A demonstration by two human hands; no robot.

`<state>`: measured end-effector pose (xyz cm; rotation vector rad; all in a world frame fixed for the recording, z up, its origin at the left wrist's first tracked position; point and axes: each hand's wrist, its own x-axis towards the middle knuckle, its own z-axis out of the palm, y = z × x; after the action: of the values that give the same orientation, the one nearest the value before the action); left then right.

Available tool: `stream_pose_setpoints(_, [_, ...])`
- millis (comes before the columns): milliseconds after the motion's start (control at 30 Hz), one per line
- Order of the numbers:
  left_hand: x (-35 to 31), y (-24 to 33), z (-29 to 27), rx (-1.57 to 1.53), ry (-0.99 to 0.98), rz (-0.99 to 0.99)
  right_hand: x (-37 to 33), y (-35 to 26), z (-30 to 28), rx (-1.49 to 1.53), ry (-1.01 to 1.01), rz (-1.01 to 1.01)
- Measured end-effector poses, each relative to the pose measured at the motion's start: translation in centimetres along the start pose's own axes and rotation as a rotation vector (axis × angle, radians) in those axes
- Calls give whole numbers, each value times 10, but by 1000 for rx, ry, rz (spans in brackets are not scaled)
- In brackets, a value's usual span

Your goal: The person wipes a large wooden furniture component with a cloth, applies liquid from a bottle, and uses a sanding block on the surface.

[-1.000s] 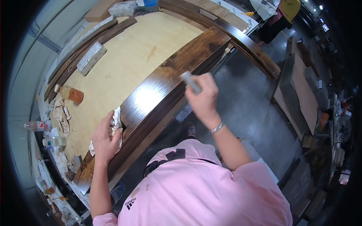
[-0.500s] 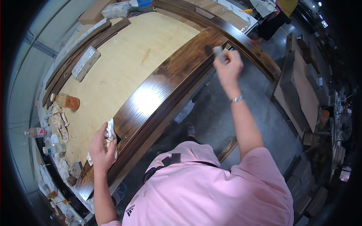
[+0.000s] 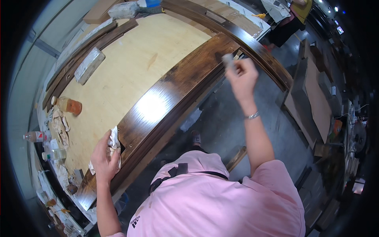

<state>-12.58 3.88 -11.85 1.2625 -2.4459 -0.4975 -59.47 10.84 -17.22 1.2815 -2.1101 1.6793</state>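
Note:
A long dark-brown wooden board slants across the table, glossy in its middle, with patchy darker stain toward its far end. My left hand rests at the near end of the board, its fingers closed on a crumpled white cloth. Over the far right end, my right hand pinches a small pale grey pad, smeared by motion; I cannot tell whether the pad touches the wood.
An orange-brown liquid bottle, a wrapped block and rags lie on the pale tabletop. Another dark frame piece crosses behind the board's far end. Cardboard stands at right; another person is at the back.
My right hand, still holding the pale pad, has shifted slightly right and down. My left hand stays on the cloth. The whole view has tilted a little.

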Motion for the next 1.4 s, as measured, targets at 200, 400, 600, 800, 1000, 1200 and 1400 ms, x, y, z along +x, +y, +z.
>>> stream_pose_setpoints(200, [5,-2,1,-18,-2,22,66,66,-8,-242,81,188])
stream_pose_setpoints(400, [-11,-23,2,-134,60,-39,-37,-49,29,-96,-113,-16])
stream_pose_setpoints(600, [-27,-97,-70,-276,274,-128,-146,-174,62,75,-347,-149])
stream_pose_setpoints(800, [-90,-207,-146,173,23,-169,-264,-295,117,194,-477,-230])
stream_pose_setpoints(1000, [-116,-251,-117,-103,-46,-120,-369,-418,170,337,-662,-526])
stream_pose_setpoints(1200, [-119,-245,-111,-62,203,89,-426,-482,204,389,-702,-711])
stream_pose_setpoints(1400, [-118,-251,-113,10,176,73,-374,-422,150,51,-583,-502])
